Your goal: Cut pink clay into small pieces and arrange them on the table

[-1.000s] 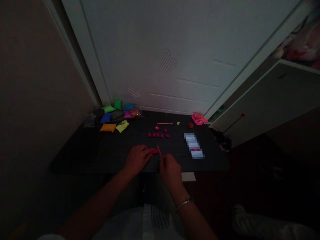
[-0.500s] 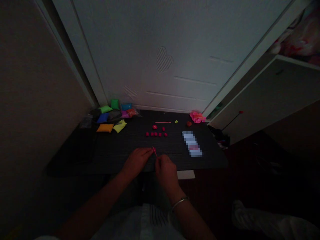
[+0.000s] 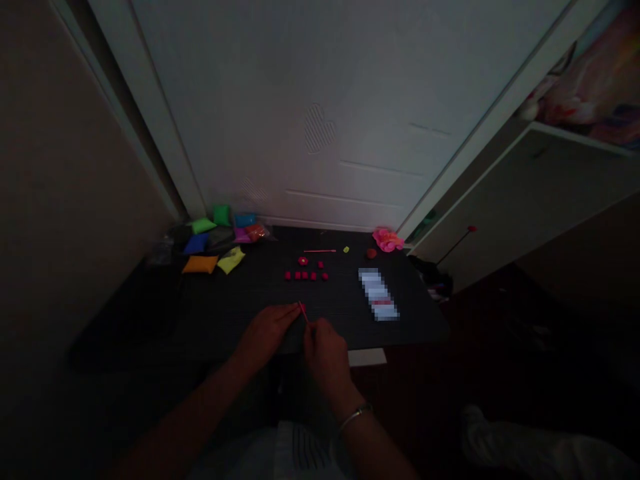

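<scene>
Dark tabletop [image 3: 225, 317] meets a pale door [image 3: 250, 113]. My right hand [image 3: 327, 353] is closed on a pink tool [image 3: 305, 314], angled over the red lump [image 3: 303, 306], probably for control. My left hand [image 3: 263, 333] reaches it, fingers together, likely steadying; whether they grip, I can't tell. Red bits [image 3: 297, 275] sit beyond, seemingly out of my way.

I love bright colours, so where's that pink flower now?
In the head view, the pink flower sits at the far right corner of the table, just beyond the small reddish ball.
</scene>
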`<state>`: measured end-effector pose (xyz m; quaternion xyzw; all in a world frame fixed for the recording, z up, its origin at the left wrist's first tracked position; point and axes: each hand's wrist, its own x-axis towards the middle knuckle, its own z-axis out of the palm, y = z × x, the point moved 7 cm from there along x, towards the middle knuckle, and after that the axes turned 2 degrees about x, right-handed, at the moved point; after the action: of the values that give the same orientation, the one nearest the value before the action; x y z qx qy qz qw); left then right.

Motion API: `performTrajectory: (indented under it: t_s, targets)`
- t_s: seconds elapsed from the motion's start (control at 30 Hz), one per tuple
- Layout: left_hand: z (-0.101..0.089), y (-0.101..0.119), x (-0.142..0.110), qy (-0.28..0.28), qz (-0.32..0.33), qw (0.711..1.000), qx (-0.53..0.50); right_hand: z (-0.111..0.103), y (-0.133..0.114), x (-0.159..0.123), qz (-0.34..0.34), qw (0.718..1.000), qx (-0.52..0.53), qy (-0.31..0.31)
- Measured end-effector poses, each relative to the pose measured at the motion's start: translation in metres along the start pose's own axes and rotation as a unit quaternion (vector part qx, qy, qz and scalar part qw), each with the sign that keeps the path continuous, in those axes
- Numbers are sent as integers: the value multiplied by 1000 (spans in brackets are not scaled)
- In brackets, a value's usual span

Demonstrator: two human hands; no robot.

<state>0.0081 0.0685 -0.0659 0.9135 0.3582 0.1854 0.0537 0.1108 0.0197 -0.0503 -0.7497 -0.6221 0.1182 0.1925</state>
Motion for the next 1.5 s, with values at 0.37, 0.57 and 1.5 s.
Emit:
performTrajectory:
  t_s: [0.37, 0.57, 1.5]
  targets:
    - [-3, 1, 1, -3, 0, 1000, -12, 3, -1, 2, -4, 1000, -10, -22]
    - [-3, 1, 3, 10, 0, 1000, -13, 8, -2, 3, -3, 999, -35, -24]
    - [-7, 1, 12, 38, 12, 999, 16, 3, -11, 14, -13, 997, -69, -36]
